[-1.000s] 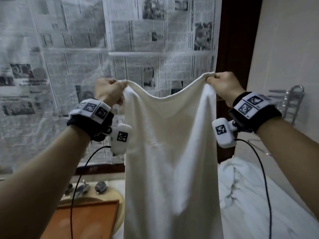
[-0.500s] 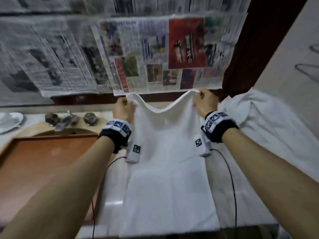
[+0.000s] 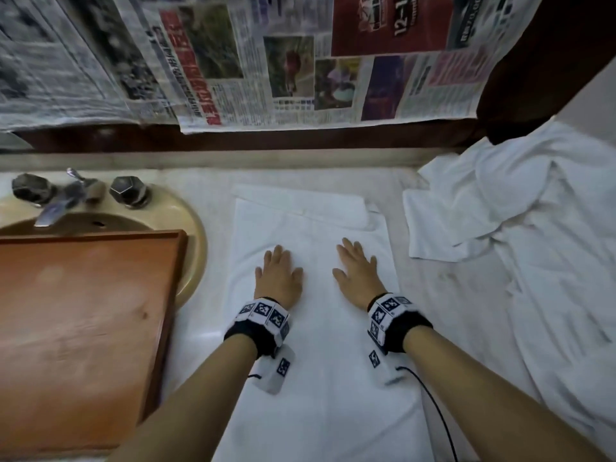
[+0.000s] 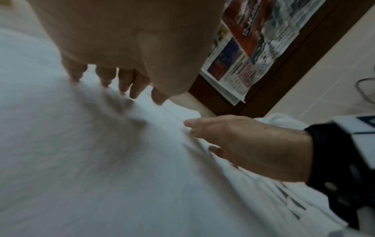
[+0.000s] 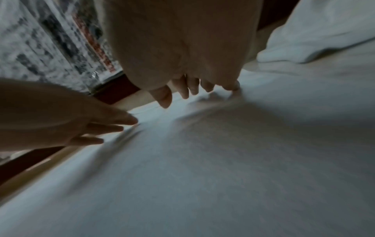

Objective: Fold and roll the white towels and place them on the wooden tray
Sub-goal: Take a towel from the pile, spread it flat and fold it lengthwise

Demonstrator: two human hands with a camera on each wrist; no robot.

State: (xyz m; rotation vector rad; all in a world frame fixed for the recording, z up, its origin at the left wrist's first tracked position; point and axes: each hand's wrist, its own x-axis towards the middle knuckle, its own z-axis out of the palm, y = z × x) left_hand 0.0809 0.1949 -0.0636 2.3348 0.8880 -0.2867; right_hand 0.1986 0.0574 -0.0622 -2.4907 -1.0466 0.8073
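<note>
Towel (image 3: 320,388) flat beside wooden tray (image 3: 80,328), far edge rumpled. Left hand (image 3: 279,278), right hand (image 3: 357,275) spread, pressing, nothing pinched. Step: smoothing. Next, likely: lengthwise fold.

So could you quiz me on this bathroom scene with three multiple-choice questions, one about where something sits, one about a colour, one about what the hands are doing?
1. Where is the wooden tray?
A. Partly over the sink, to the left of the spread towel
B. On top of the towel pile at right
C. Leaning against the wall

2. What colour is the spread towel?
A. Blue
B. White
C. Brown

3. What are the left hand and right hand doing?
A. Pinching the towel's corners in the air
B. Holding the tray
C. Lying flat on the towel, fingers straight

Answers: 1 A, the tray covers part of the basin; 2 B, the cloth is white; 3 C, both palms press the flat towel.
</note>
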